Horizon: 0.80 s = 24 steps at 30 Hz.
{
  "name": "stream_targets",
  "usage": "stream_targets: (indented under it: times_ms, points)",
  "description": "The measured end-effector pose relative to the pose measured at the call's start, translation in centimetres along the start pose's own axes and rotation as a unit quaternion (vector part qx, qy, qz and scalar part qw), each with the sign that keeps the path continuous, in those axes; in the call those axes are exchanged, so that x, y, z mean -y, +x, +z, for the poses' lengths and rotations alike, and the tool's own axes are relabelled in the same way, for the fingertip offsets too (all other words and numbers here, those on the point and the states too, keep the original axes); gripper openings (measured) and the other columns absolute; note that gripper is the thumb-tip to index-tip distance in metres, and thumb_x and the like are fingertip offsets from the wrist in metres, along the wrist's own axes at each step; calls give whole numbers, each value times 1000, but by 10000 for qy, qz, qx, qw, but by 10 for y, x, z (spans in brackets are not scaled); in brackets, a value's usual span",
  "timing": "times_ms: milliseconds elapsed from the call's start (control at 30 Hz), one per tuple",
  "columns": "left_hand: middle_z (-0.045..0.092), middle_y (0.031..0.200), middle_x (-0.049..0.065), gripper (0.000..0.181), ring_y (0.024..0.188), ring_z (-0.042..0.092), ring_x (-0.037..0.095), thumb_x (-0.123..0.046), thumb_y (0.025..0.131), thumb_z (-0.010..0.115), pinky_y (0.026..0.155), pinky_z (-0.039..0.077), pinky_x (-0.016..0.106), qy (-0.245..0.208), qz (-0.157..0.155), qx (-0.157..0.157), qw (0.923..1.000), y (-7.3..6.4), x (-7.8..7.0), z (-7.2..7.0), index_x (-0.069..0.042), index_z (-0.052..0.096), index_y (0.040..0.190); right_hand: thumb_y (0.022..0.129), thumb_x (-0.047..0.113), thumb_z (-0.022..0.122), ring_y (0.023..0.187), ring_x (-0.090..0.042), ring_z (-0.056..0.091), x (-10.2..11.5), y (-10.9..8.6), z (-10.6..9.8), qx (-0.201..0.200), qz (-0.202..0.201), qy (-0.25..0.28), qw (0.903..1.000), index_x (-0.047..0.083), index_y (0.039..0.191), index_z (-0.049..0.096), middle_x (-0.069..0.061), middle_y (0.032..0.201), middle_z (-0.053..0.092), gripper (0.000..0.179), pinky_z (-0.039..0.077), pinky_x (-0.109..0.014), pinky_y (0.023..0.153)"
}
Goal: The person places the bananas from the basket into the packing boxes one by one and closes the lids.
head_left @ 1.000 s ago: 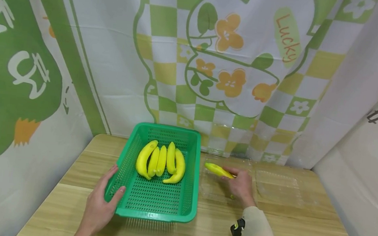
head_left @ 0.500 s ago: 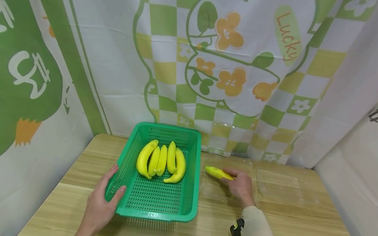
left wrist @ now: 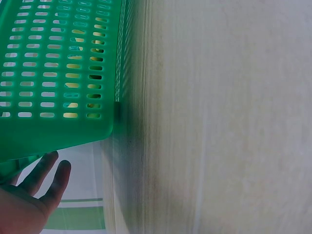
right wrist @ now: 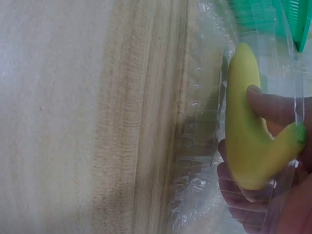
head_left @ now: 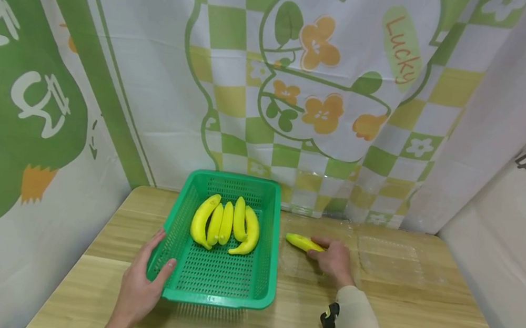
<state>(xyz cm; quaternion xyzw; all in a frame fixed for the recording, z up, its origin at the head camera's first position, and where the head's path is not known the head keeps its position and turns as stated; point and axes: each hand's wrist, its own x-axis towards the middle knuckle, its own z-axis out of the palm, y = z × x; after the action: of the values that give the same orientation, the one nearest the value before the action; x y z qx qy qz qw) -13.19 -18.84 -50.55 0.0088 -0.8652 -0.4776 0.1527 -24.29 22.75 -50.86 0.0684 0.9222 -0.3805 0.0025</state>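
Observation:
A green plastic basket with perforated walls stands on the table, several yellow bananas lying side by side inside it. My left hand grips its left rim, thumb inside and fingers outside; the left wrist view shows fingers below the rim. Right of the basket, my right hand holds another banana with a greenish tip. In the right wrist view, the thumb presses one side of it and fingers lie on the other. A clear plastic box surrounds this banana; its walls partly overlay the hand.
The box's transparent lid lies flat to the right on the wooden table. Behind the table hangs a checked green-and-white curtain, close to the basket's back rim. A black wrist mount sits on the right sleeve.
The banana in my right hand has sunk slightly lower towards the box floor, its tip shifting a little down in the view. My left hand and the basket have hardly moved.

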Motion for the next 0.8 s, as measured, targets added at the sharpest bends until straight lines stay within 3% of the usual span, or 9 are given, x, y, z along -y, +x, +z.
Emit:
stream_targets:
  times_ms: [267,600,800]
  points:
    - [37,173,12,65,158,34,46,-24,105,67,123,31,73,25,10,6,10000,0,0,0,-16,40,164,95,19,79,133,-42,64,2,0,-3,-74,16,153,9999,6,136,72,-16,137,73,44,52,-56,112]
    - [37,173,12,66,158,33,46,-26,105,67,123,30,73,-1,-30,40,10000,1,-2,0,-18,40,164,96,26,78,134,-37,65,14,1,-10,-477,-58,1098,9928,6,138,71,-15,140,72,47,52,-53,114]
    - [36,173,11,66,158,33,46,-25,105,67,123,29,73,-16,-82,56,9999,1,-1,0,-18,39,164,97,32,78,135,-36,64,23,0,-14,-501,-266,1270,9903,10,139,71,-12,141,72,49,53,-53,112]
